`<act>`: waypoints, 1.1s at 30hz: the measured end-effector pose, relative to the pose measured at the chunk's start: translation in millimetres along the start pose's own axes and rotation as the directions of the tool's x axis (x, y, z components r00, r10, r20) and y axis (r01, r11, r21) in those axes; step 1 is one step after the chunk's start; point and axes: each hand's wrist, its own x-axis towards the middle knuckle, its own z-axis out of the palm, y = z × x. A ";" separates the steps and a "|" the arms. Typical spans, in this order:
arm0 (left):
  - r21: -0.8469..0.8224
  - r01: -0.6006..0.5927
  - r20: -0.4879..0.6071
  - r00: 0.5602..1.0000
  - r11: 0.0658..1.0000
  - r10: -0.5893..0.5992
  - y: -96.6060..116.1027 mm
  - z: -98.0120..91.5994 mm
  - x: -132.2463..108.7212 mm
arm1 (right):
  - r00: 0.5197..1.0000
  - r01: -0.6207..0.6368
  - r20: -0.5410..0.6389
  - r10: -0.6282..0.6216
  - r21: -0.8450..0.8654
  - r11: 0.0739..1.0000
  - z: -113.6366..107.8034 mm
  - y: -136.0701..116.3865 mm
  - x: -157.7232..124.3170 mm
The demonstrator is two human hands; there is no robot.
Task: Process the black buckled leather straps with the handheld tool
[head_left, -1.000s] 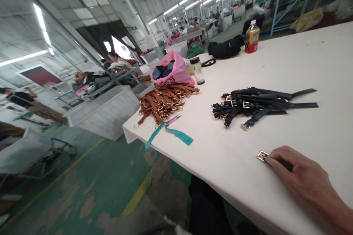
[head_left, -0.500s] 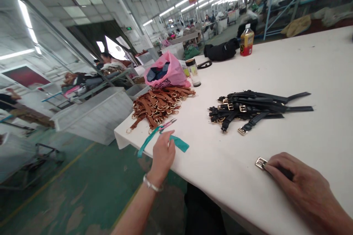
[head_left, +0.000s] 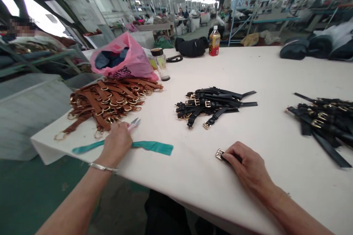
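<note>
My left hand (head_left: 118,141) is closed around small pink-handled scissors (head_left: 134,124), whose blades point away past the fingers. A teal fabric strip (head_left: 154,147) lies on the table, passing under or behind this hand. Between the thumb and fingers of my right hand (head_left: 246,161) is a dark strap with a metal buckle (head_left: 219,154); the buckle sticks out to the left and most of the strap is hidden by the hand. Beyond my hands lies a pile of black buckled straps (head_left: 215,103). Brown straps with gold rings (head_left: 107,99) are heaped behind my left hand.
A second black strap pile (head_left: 325,117) is at the right. Behind the brown heap stand a pink plastic bag (head_left: 132,58) with dark cloth and a jar (head_left: 161,64). Farther back are a black bundle (head_left: 191,46) and a drink bottle (head_left: 214,42). The white table's (head_left: 190,183) edge is near me.
The view has swung right, bringing the second black pile in. My left hand has closed over the scissors, and the teal strip lies straighter. My right hand still holds the buckled strap.
</note>
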 end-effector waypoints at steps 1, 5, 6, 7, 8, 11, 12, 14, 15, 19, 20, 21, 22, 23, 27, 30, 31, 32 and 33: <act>-0.029 -0.017 -0.006 1.000 0.999 0.017 9.4 -1.5 -8.2 | 1.000 0.001 0.004 -0.001 0.002 1.000 -0.1 0.2 0.0; -0.243 -0.247 0.118 0.953 0.938 0.281 73.6 -1.9 -58.5 | 1.000 0.007 -0.011 -0.007 0.013 1.000 0.7 2.1 0.0; -0.291 -0.297 0.146 0.926 0.909 0.349 92.0 0.2 -71.8 | 1.000 0.005 -0.019 -0.005 0.014 1.000 1.0 2.7 -0.1; -0.321 -0.336 0.152 0.905 0.885 0.398 108.7 3.1 -83.3 | 1.000 0.004 -0.026 -0.004 0.014 1.000 1.2 3.1 -0.2; -0.336 -0.367 0.141 0.891 0.868 0.431 122.3 6.2 -91.8 | 1.000 0.004 -0.029 -0.003 0.015 1.000 1.4 3.5 -0.3; -0.315 -0.388 0.072 0.900 0.866 0.430 135.5 10.7 -95.3 | 0.999 -0.006 -0.032 0.007 0.014 1.000 1.5 3.9 -0.4; -0.288 -0.366 0.031 0.920 0.885 0.391 130.0 8.3 -89.7 | 0.999 -0.012 -0.033 0.013 0.013 1.000 1.5 3.9 -0.3; -0.214 -0.280 -0.084 0.960 0.936 0.268 109.1 -3.8 -73.9 | 0.999 -0.023 -0.033 0.024 0.009 1.000 1.4 3.4 0.0; -0.168 -0.212 -0.157 0.970 0.963 0.186 97.0 -12.7 -66.2 | 0.999 -0.027 -0.032 0.027 0.007 1.000 1.4 3.1 0.2; -0.120 -0.073 -0.349 0.937 0.990 0.027 72.6 -41.9 -60.6 | 0.999 -0.027 -0.028 0.027 -0.008 1.000 1.0 1.1 0.6; -0.156 -0.123 -0.314 0.947 0.980 0.069 76.5 -42.0 -67.1 | 0.999 -0.029 -0.027 0.028 -0.012 1.000 0.9 0.6 0.5; -0.215 -0.214 -0.233 0.959 0.953 0.163 84.3 -38.3 -75.7 | 0.999 -0.031 -0.029 0.030 -0.015 0.999 0.7 0.1 0.2; -0.276 -0.306 -0.122 0.951 0.911 0.283 94.8 -31.4 -85.3 | 0.999 -0.033 -0.031 0.032 -0.018 0.999 0.5 -0.2 -0.1; -0.340 -0.391 -0.023 0.913 0.855 0.408 106.9 -22.2 -94.6 | 0.999 -0.035 -0.035 0.034 -0.020 0.999 0.2 -0.5 -0.4; -0.460 -0.471 0.133 0.801 0.752 0.583 145.4 13.1 -116.1 | 0.999 -0.023 -0.050 0.023 -0.017 1.000 -0.9 -1.1 -1.2; -0.469 -0.456 0.166 0.796 0.756 0.582 149.2 18.6 -115.5 | 0.998 -0.017 -0.060 0.016 -0.012 1.000 -1.4 -1.6 -1.2; -0.474 -0.454 0.177 0.790 0.754 0.587 147.4 16.8 -114.1 | 0.998 -0.019 -0.061 0.018 -0.014 1.000 -1.5 -1.8 -1.2; -0.478 -0.454 0.186 0.784 0.752 0.592 145.2 14.3 -112.8 | 0.998 -0.021 -0.059 0.020 -0.016 1.000 -1.5 -2.1 -1.1; -0.481 -0.452 0.193 0.781 0.751 0.594 143.4 11.7 -111.9 | 0.998 -0.020 -0.056 0.019 -0.019 1.000 -1.4 -2.3 -1.0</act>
